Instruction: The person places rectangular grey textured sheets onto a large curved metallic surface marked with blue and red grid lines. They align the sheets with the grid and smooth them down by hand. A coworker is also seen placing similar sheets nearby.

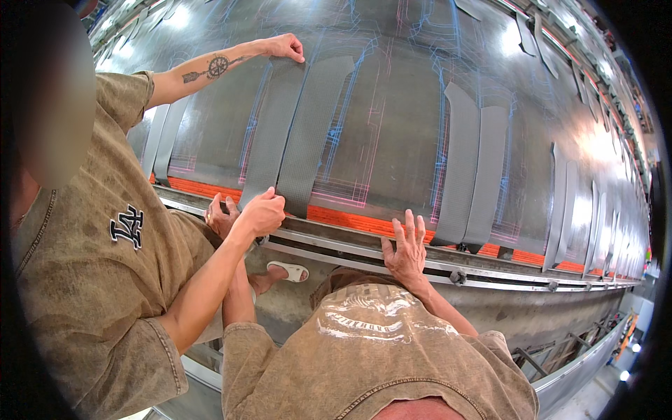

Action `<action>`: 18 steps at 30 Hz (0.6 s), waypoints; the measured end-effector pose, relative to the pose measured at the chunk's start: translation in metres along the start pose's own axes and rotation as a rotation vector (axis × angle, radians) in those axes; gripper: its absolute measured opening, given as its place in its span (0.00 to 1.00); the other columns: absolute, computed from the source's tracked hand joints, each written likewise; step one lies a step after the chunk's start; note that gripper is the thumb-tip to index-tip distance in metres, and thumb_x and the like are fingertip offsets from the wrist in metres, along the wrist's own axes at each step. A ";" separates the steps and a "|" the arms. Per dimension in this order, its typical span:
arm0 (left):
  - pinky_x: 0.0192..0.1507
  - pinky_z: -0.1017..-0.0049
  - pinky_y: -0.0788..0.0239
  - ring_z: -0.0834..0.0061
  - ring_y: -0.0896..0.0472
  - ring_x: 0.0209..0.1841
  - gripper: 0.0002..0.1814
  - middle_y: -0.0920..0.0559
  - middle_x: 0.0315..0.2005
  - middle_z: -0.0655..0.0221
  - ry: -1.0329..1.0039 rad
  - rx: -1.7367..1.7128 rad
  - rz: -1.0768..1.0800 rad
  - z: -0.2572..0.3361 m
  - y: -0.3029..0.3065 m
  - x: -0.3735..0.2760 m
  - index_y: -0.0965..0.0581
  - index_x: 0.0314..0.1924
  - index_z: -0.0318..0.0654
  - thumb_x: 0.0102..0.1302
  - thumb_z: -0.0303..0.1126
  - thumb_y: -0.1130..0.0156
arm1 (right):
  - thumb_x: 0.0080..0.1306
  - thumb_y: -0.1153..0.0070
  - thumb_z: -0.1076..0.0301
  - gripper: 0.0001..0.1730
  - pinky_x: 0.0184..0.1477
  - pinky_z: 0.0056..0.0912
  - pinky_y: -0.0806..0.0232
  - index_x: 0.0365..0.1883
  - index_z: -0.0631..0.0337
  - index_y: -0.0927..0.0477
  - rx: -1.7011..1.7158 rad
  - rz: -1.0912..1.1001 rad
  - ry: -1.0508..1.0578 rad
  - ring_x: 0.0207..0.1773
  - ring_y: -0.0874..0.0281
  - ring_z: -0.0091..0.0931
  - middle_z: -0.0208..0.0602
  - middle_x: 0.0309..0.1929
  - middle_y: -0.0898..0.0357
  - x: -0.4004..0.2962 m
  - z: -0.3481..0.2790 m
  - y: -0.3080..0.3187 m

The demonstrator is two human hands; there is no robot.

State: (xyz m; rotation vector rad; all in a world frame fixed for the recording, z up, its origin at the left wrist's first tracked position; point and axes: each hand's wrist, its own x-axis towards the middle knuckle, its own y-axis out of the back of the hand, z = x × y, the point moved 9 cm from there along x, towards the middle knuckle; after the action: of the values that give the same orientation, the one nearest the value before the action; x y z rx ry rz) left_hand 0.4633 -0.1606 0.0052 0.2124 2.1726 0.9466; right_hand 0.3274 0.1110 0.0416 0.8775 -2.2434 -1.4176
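My right hand (406, 252) lies at the near edge of a long dark table (404, 136). Its fingers are spread over the orange edge strip (357, 218) and hold nothing. To the left, my left hand (222, 216) is partly hidden behind a co-worker's forearm, fingers apart, close to the lower end of a grey textured strip (273, 126). A second grey strip (320, 121) lies alongside it. The co-worker's one hand (286, 48) pinches the far end of the first strip. Their other hand (264, 212) is closed at the near ends of the strips.
Another pair of grey strips (459, 168) lies right of my right hand, with several more pairs farther along. Blue and pink lines mark the tabletop. A metal rail (336, 252) with knobs (458, 277) runs along the near edge. The co-worker (115, 252) stands close at left.
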 end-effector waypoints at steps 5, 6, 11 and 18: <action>0.56 0.69 0.29 0.70 0.20 0.41 0.12 0.18 0.22 0.77 0.080 0.219 0.037 0.012 -0.016 -0.002 0.14 0.21 0.51 0.61 0.40 0.34 | 0.65 0.38 0.57 0.30 0.66 0.60 0.35 0.63 0.60 0.26 0.001 0.010 0.014 0.77 0.54 0.57 0.54 0.76 0.47 0.000 -0.002 0.001; 0.56 0.69 0.29 0.69 0.20 0.41 0.11 0.18 0.22 0.77 0.073 0.202 0.027 0.010 -0.015 -0.001 0.14 0.21 0.52 0.60 0.40 0.34 | 0.65 0.38 0.57 0.30 0.66 0.60 0.35 0.63 0.60 0.26 0.001 0.008 0.011 0.77 0.54 0.57 0.54 0.76 0.47 0.000 -0.002 0.001; 0.60 0.67 0.29 0.70 0.20 0.43 0.09 0.17 0.24 0.77 0.038 -0.006 0.040 0.007 -0.012 0.000 0.13 0.23 0.52 0.58 0.40 0.33 | 0.65 0.37 0.58 0.30 0.65 0.58 0.34 0.63 0.60 0.27 -0.021 0.022 0.019 0.77 0.54 0.54 0.52 0.76 0.47 -0.001 -0.002 0.000; 0.62 0.65 0.30 0.71 0.21 0.43 0.07 0.18 0.23 0.79 0.050 -0.151 0.019 0.005 -0.012 0.002 0.12 0.24 0.53 0.57 0.39 0.33 | 0.65 0.37 0.58 0.30 0.65 0.57 0.34 0.63 0.61 0.27 -0.014 0.006 0.000 0.78 0.55 0.53 0.51 0.76 0.47 0.000 -0.001 0.001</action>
State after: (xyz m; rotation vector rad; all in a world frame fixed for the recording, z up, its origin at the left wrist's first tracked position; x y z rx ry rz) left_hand 0.4668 -0.1656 -0.0060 0.1375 2.1360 1.1322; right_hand 0.3280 0.1108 0.0429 0.8655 -2.2321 -1.4289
